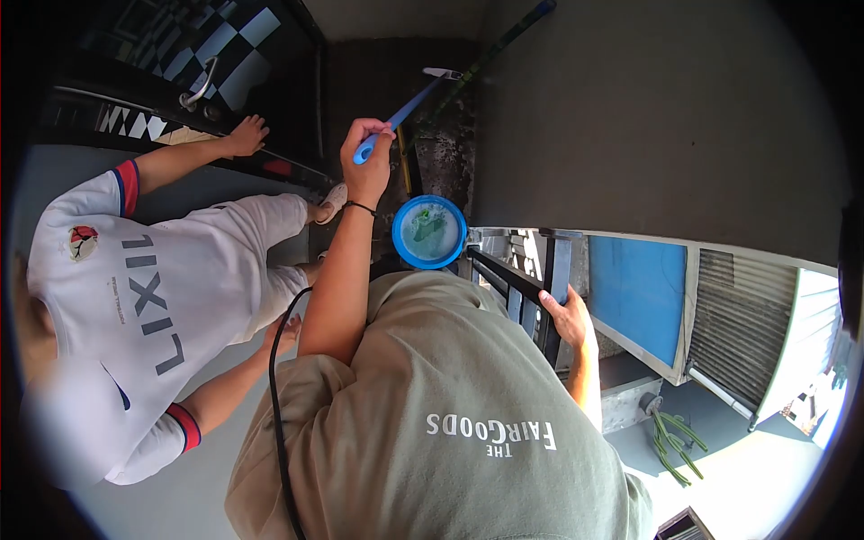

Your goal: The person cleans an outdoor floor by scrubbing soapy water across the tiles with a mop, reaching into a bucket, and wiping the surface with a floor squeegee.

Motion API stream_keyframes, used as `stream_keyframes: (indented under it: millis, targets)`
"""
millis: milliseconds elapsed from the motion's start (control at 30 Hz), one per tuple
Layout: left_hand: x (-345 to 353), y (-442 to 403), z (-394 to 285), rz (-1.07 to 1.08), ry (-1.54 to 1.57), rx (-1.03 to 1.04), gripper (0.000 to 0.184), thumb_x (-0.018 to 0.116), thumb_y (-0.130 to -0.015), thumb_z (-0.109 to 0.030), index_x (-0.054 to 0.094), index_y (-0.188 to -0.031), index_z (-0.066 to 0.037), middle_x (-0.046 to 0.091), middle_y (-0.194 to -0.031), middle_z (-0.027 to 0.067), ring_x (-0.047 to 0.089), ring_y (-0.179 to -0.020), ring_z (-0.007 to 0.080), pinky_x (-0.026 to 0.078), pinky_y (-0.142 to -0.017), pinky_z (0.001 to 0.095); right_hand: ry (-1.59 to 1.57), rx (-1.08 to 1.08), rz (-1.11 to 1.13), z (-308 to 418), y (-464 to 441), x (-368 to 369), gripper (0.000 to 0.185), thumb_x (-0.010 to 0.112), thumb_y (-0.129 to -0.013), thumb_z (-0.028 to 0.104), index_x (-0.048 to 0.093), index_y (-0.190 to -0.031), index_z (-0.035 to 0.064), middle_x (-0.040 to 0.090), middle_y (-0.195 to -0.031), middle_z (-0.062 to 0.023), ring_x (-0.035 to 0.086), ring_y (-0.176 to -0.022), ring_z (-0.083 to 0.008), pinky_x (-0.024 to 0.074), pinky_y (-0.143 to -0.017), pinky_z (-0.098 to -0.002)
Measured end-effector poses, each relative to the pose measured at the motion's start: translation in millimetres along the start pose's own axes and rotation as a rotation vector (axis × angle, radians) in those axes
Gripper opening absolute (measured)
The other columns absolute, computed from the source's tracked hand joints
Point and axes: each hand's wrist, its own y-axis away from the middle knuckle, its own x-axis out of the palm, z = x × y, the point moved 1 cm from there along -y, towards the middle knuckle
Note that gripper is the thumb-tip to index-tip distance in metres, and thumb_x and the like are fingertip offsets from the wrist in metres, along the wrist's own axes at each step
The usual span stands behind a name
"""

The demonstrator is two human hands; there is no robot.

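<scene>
My left hand [367, 166] is closed around the blue handle of a brush [409, 108], whose pale head [441, 73] points away over the dark floor. Below that hand and to its right is a round blue bucket [397, 236] holding foamy water. A green patch [426, 230] shows in the water; I cannot make out what it is. My right hand [569, 319] grips the upright of a black metal railing [551, 337], with the thumb in front and most fingers partly hidden.
Another person in a white shirt [180, 270] stands at left, one hand [248, 136] by a black door [279, 81]. A grey wall [666, 117] fills the upper right. A green pole [504, 45] leans there. A black cable [275, 405] crosses my shoulder.
</scene>
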Motion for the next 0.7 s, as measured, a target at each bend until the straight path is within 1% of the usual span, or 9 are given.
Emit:
stream_keyframes:
  millis: [300, 333, 400, 433, 533, 567, 600, 667, 700]
  targets:
    - [0.2, 3.4, 8.9, 0.005, -0.034, -0.012, 0.007, 0.059, -0.081, 0.001, 0.057, -0.086, -0.002, 0.063, -0.081, 0.0033, 0.057, -0.072, 0.0077, 0.044, -0.066, 0.0216, -0.003, 0.015, 0.034, 7.8, -5.2, -3.0, 0.063, 0.067, -0.079, 0.049, 0.056, -0.119, 0.0008, 0.065, -0.107, -0.0201, 0.062, -0.101, -0.0282, 0.0452, -0.089, -0.0351]
    - [-0.2, 4.0, 11.6, 0.023, -0.055, -0.001, 0.006, 0.059, -0.083, 0.0, 0.057, -0.087, -0.003, 0.064, -0.085, 0.0041, 0.058, -0.076, 0.0081, 0.045, -0.067, 0.0218, -0.01, 0.021, 0.037, 9.2, -5.0, -3.4, 0.062, 0.067, -0.08, 0.049, 0.056, -0.119, 0.001, 0.065, -0.107, -0.0201, 0.062, -0.101, -0.028, 0.045, -0.089, -0.035]
    - [-1.6, 4.1, 15.4, 0.062, -0.098, 0.016, 0.005, 0.057, -0.086, -0.003, 0.056, -0.09, -0.005, 0.065, -0.093, 0.0058, 0.06, -0.082, 0.0087, 0.047, -0.068, 0.0221, 0.026, -0.025, 0.02, -2.0, -10.5, -1.7, 0.066, 0.066, -0.079, 0.053, 0.056, -0.117, 0.0, 0.066, -0.102, -0.0212, 0.064, -0.097, -0.0304, 0.0474, -0.085, -0.037]
    - [-1.2, 4.1, 14.6, 0.071, -0.107, 0.016, 0.005, 0.058, -0.086, -0.003, 0.056, -0.09, -0.005, 0.065, -0.092, 0.0057, 0.06, -0.082, 0.0087, 0.047, -0.067, 0.022, 0.043, -0.049, 0.01, -6.6, -12.8, -0.9, 0.068, 0.065, -0.078, 0.056, 0.056, -0.116, -0.0005, 0.066, -0.1, -0.0218, 0.065, -0.094, -0.0316, 0.0485, -0.083, -0.0381]
    - [2.5, 6.5, 7.4, 0.079, -0.114, 0.016, 0.005, 0.059, -0.085, -0.003, 0.056, -0.089, -0.004, 0.064, -0.089, 0.0046, 0.059, -0.078, 0.0083, 0.046, -0.067, 0.0219, 0.662, 0.14, -0.205, 53.5, 23.7, -15.1, 0.071, 0.059, -0.08, 0.061, 0.054, -0.117, -0.0003, 0.067, -0.089, -0.0212, 0.065, -0.09, -0.0343, 0.049, -0.081, -0.0406]
    - [3.1, 9.2, 4.7, 0.075, -0.106, 0.012, 0.006, 0.06, -0.084, -0.003, 0.057, -0.089, -0.004, 0.064, -0.085, 0.0035, 0.058, -0.076, 0.008, 0.045, -0.067, 0.022, 0.646, 0.135, -0.296, 67.4, 34.8, -20.0, 0.078, 0.053, -0.078, 0.069, 0.053, -0.114, -0.0002, 0.066, -0.08, -0.0221, 0.064, -0.086, -0.0398, 0.0503, -0.075, -0.0442]
    - [4.3, 10.5, 2.1, 0.074, -0.101, 0.006, 0.007, 0.061, -0.083, -0.003, 0.057, -0.088, -0.003, 0.063, -0.082, 0.0025, 0.057, -0.073, 0.0077, 0.045, -0.067, 0.0221, 0.618, 0.035, -0.369, 75.3, 41.3, -24.4, 0.069, 0.057, -0.08, 0.063, 0.055, -0.106, -0.0013, 0.065, -0.073, -0.0212, 0.066, -0.076, -0.0363, 0.0512, -0.065, -0.0424]
    - [5.9, 13.9, -2.3, 0.101, -0.151, 0.002, 0.008, 0.062, -0.083, -0.005, 0.058, -0.09, -0.004, 0.063, -0.084, 0.0036, 0.058, -0.075, 0.0093, 0.045, -0.069, 0.023, 0.419, -0.108, -0.099, 112.7, 54.8, -34.6, 0.059, 0.055, -0.085, 0.057, 0.057, -0.1, -0.0003, 0.065, -0.071, -0.0155, 0.066, -0.07, -0.0278, 0.0502, -0.063, -0.0356]
    - [8.0, 13.0, -4.2, 0.114, -0.178, 0.0, 0.009, 0.062, -0.083, -0.005, 0.058, -0.091, -0.004, 0.063, -0.085, 0.0042, 0.058, -0.076, 0.0101, 0.045, -0.069, 0.0234, 0.245, -0.178, 0.029, 121.8, 46.1, -29.0, 0.056, 0.054, -0.087, 0.055, 0.058, -0.099, 0.0, 0.065, -0.072, -0.0135, 0.065, -0.069, -0.0244, 0.0493, -0.063, -0.0336]
